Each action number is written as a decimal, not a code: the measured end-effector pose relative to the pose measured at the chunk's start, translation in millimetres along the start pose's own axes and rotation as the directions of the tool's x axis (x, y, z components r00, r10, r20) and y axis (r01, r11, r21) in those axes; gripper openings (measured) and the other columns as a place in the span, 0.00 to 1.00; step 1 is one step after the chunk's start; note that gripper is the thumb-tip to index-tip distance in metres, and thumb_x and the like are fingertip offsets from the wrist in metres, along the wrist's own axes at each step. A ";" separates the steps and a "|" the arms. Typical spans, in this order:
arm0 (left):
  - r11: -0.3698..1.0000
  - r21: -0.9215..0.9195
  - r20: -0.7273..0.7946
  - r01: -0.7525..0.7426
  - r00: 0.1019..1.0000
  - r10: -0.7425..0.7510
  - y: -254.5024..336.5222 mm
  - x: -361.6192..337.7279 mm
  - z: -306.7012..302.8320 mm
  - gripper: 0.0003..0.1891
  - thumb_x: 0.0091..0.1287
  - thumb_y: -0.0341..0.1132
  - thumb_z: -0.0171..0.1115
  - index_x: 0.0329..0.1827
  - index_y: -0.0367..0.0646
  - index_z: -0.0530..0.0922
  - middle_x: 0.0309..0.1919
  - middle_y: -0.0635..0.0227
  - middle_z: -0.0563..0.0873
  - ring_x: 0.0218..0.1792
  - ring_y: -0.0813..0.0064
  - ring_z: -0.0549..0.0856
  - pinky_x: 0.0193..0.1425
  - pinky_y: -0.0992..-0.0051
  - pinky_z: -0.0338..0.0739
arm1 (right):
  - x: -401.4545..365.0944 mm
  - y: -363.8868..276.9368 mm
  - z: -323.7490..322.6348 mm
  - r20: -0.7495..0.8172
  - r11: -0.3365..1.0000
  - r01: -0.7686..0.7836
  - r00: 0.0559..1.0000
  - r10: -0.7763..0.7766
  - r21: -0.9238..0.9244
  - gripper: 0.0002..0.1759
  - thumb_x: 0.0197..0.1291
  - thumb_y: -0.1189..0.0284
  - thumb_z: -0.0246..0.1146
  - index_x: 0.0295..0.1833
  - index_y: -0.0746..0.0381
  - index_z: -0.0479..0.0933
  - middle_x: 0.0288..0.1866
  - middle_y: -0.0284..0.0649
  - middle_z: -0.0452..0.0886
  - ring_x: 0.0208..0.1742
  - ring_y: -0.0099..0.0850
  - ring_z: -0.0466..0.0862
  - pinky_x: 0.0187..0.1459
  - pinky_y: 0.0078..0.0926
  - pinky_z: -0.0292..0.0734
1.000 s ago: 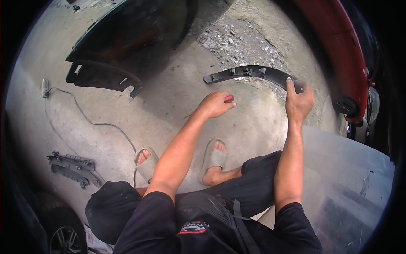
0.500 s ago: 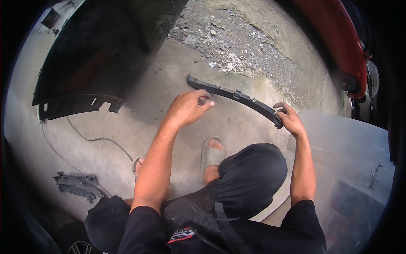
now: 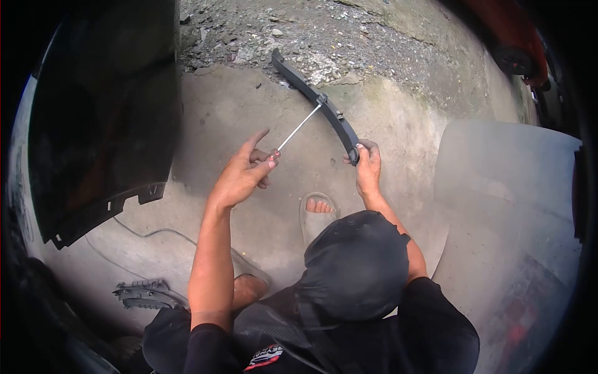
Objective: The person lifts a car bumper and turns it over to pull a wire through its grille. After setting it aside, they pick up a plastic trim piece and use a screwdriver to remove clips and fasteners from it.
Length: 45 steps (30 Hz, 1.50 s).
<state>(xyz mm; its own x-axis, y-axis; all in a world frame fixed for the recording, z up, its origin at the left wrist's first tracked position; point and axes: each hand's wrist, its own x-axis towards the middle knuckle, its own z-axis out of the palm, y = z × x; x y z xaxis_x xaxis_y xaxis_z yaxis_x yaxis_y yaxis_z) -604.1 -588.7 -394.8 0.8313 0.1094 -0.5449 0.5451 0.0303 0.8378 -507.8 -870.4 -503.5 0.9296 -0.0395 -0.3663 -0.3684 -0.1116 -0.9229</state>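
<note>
A long curved black plastic trim strip [image 3: 342, 129] is held up slantwise over the concrete. My right hand [image 3: 369, 171] grips its near end, fingers and thumb closed around it. Pinched in my left hand [image 3: 240, 177] is a screwdriver [image 3: 299, 129] with a thin bright shaft; its handle is mostly hidden by the fingers, and the index finger points outward. The shaft's tip meets a small bracket-like clip [image 3: 322, 99] near the strip's middle. Another small fitting [image 3: 340, 115] sits on the strip closer to my right hand.
A large dark panel [image 3: 106, 124] stands at the left, with a cable [image 3: 149, 234] beneath it. Black plastic parts [image 3: 146, 293] lie at lower left. A grey sheet-like panel [image 3: 504, 168] is on the right. Gravel [image 3: 249, 37] and a red car [image 3: 507, 37] are farther off.
The strip has swung to a steeper slant, and my right hand has moved left with its end. The screwdriver's shaft now shows, reaching the clip. My left hand has moved left and down.
</note>
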 end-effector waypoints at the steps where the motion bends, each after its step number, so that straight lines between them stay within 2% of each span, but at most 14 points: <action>1: 1.000 -0.023 0.020 0.007 1.000 -0.007 -2.0 2.6 6.8 0.26 0.69 0.35 0.62 0.68 0.33 0.71 0.39 0.62 0.83 0.31 0.77 0.81 0.37 0.76 0.80 | 1.8 6.7 9.7 0.017 1.000 -0.005 1.000 0.005 0.014 0.16 0.70 0.71 0.53 0.57 0.70 0.68 0.40 0.45 0.78 0.30 0.31 0.83 0.33 0.28 0.83; 3: 0.999 -0.036 0.036 0.011 0.999 -0.010 -12.9 13.7 15.2 0.27 0.69 0.33 0.62 0.70 0.33 0.69 0.39 0.63 0.82 0.31 0.77 0.80 0.37 0.76 0.80 | 6.5 20.2 23.3 0.064 0.999 -0.035 0.997 0.034 0.014 0.16 0.70 0.71 0.54 0.58 0.69 0.68 0.39 0.43 0.78 0.36 0.30 0.83 0.39 0.27 0.82; 6: 0.996 0.087 0.110 -0.023 0.994 0.014 -38.1 32.4 26.3 0.22 0.69 0.36 0.61 0.63 0.33 0.74 0.38 0.62 0.81 0.31 0.77 0.81 0.35 0.75 0.79 | 17.5 46.0 32.6 0.092 0.958 0.152 0.987 -0.134 -0.245 0.16 0.69 0.70 0.57 0.58 0.66 0.71 0.41 0.42 0.79 0.44 0.28 0.82 0.47 0.25 0.78; 8: 0.946 0.322 0.116 -0.036 0.993 -0.002 -49.9 39.9 32.6 0.17 0.67 0.36 0.60 0.54 0.34 0.76 0.34 0.65 0.80 0.33 0.76 0.83 0.33 0.74 0.78 | 18.0 50.5 36.0 0.202 0.921 0.188 0.972 -0.123 -0.342 0.15 0.66 0.69 0.61 0.53 0.66 0.76 0.48 0.47 0.80 0.45 0.35 0.83 0.49 0.33 0.77; 12: 0.895 0.432 0.072 0.111 0.985 -0.157 -34.0 52.2 50.3 0.13 0.64 0.34 0.57 0.48 0.35 0.76 0.29 0.65 0.81 0.33 0.75 0.85 0.31 0.73 0.76 | 21.5 63.4 41.2 0.316 0.980 0.011 0.947 0.054 -0.199 0.17 0.63 0.72 0.63 0.55 0.68 0.76 0.50 0.47 0.80 0.45 0.35 0.84 0.47 0.30 0.78; 14: 0.782 0.480 0.013 0.398 0.888 -0.460 -8.6 52.6 60.4 0.17 0.64 0.36 0.56 0.51 0.32 0.77 0.32 0.52 0.86 0.39 0.62 0.87 0.48 0.62 0.79 | 21.6 68.8 41.9 0.388 0.992 -0.021 0.919 0.069 -0.126 0.17 0.62 0.74 0.63 0.56 0.68 0.76 0.51 0.47 0.79 0.46 0.35 0.84 0.47 0.28 0.79; 15: 0.772 0.483 0.012 0.413 0.878 -0.478 -10.9 53.0 66.3 0.17 0.64 0.36 0.56 0.51 0.32 0.77 0.32 0.52 0.86 0.39 0.62 0.87 0.48 0.62 0.79 | 18.9 71.3 41.3 0.453 0.998 -0.041 0.889 0.062 -0.056 0.18 0.61 0.76 0.64 0.56 0.69 0.76 0.52 0.47 0.79 0.47 0.35 0.85 0.47 0.27 0.79; 18: 0.808 0.468 -0.014 0.357 0.918 -0.397 -26.1 57.1 73.6 0.18 0.67 0.36 0.55 0.55 0.34 0.77 0.34 0.47 0.86 0.40 0.52 0.87 0.53 0.56 0.78 | 14.8 74.8 47.1 0.416 0.992 0.113 0.906 -0.077 -0.062 0.19 0.59 0.79 0.65 0.57 0.68 0.76 0.52 0.46 0.78 0.47 0.36 0.85 0.46 0.28 0.80; 20: 0.768 0.639 0.034 0.046 0.996 -0.088 -52.7 59.9 74.1 0.19 0.70 0.36 0.52 0.60 0.37 0.77 0.41 0.42 0.86 0.43 0.45 0.86 0.54 0.53 0.78 | 18.2 82.5 50.3 0.388 0.970 0.213 0.908 -0.154 -0.113 0.18 0.58 0.80 0.65 0.55 0.68 0.76 0.52 0.46 0.78 0.46 0.37 0.85 0.46 0.29 0.80; 23: 0.753 0.657 0.016 0.027 0.999 -0.050 -62.1 51.3 73.1 0.19 0.72 0.35 0.50 0.63 0.42 0.76 0.44 0.42 0.85 0.46 0.41 0.84 0.54 0.51 0.76 | 10.8 78.1 43.7 0.381 0.939 0.263 0.909 -0.166 -0.220 0.16 0.58 0.82 0.65 0.52 0.68 0.76 0.53 0.45 0.76 0.46 0.34 0.85 0.46 0.28 0.81; 28: 0.663 0.747 0.058 0.047 0.989 -0.135 -52.5 33.2 72.5 0.19 0.74 0.37 0.50 0.65 0.45 0.76 0.44 0.43 0.86 0.47 0.43 0.84 0.55 0.52 0.77 | 9.2 84.0 51.4 0.349 0.927 0.220 0.931 -0.107 -0.304 0.12 0.59 0.83 0.65 0.49 0.69 0.75 0.50 0.44 0.78 0.42 0.29 0.86 0.43 0.26 0.80; 30: 0.668 0.739 0.056 0.088 0.980 -0.190 -57.0 35.7 76.9 0.19 0.75 0.37 0.50 0.66 0.46 0.76 0.48 0.43 0.85 0.50 0.44 0.84 0.57 0.53 0.76 | 9.1 85.3 53.6 0.289 0.932 0.233 0.945 -0.150 -0.276 0.12 0.56 0.80 0.65 0.46 0.66 0.76 0.43 0.47 0.80 0.38 0.39 0.85 0.43 0.32 0.80; 35: 0.707 0.707 0.059 0.012 0.995 -0.076 -86.0 40.0 88.3 0.21 0.73 0.36 0.50 0.68 0.52 0.74 0.37 0.42 0.86 0.41 0.42 0.85 0.51 0.50 0.78 | 4.9 80.7 57.0 0.260 0.896 0.255 0.951 -0.165 -0.363 0.12 0.55 0.80 0.66 0.46 0.65 0.75 0.40 0.47 0.81 0.37 0.41 0.85 0.42 0.35 0.79; 45: 0.740 0.664 0.024 0.112 0.985 -0.170 -84.3 42.4 92.6 0.21 0.74 0.36 0.50 0.69 0.50 0.73 0.37 0.41 0.86 0.41 0.42 0.86 0.50 0.51 0.79 | 7.9 80.1 60.7 0.241 0.876 0.233 0.960 -0.139 -0.422 0.13 0.54 0.80 0.65 0.46 0.65 0.75 0.41 0.50 0.81 0.39 0.45 0.84 0.44 0.39 0.78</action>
<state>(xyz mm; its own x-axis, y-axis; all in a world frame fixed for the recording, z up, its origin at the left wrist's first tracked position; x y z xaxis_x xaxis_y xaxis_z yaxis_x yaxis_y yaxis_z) -604.8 -678.6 -491.6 0.7287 0.0790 -0.6802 0.5679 -0.6248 0.5358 -530.2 -819.3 -587.4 0.9430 0.2172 -0.2523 -0.1047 -0.5259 -0.8441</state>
